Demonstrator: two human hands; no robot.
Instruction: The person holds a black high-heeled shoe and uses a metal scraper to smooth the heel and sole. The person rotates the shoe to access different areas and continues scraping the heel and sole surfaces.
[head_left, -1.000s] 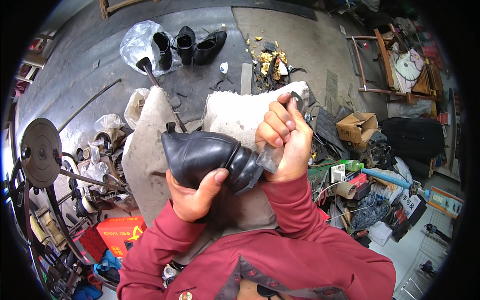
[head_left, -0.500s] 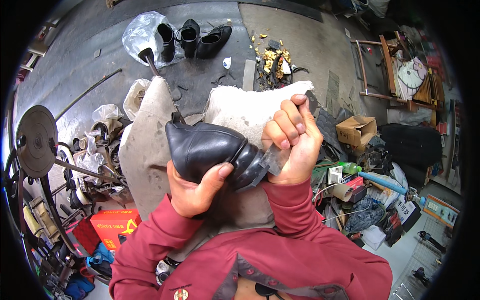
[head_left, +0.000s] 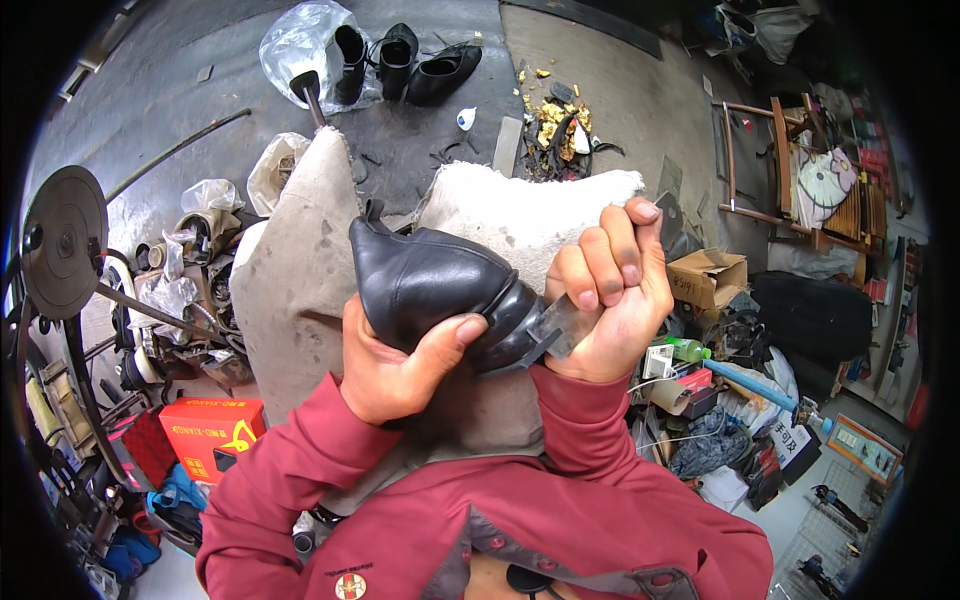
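Black and glossy, the shoe (head_left: 430, 275) lies gripped in the left hand (head_left: 392, 368) above the grey apron (head_left: 290, 260), its right end against a flat blade (head_left: 562, 325) clenched in the right hand (head_left: 622, 295), where a jutting dark strip (head_left: 541, 348) suggests trimming begun but unfinished.

Shoe (head_left: 430, 275): smooth leather-look, v. glossy. Flat strip (head_left: 562, 328): metal-look, dull, smudged. Lap cloth (head_left: 290, 245): matt, rough, frayed edge. Bag (head_left: 285, 50), 11 o'clock: thin shiny plastic, crinkled. Carton (head_left: 708, 280), 3 o'clock: matt cardbd. Wheel (head_left: 65, 205), 9 o'clock: metal, satin. Frame (head_left: 782, 150), 2 o'clock: smooth wd.
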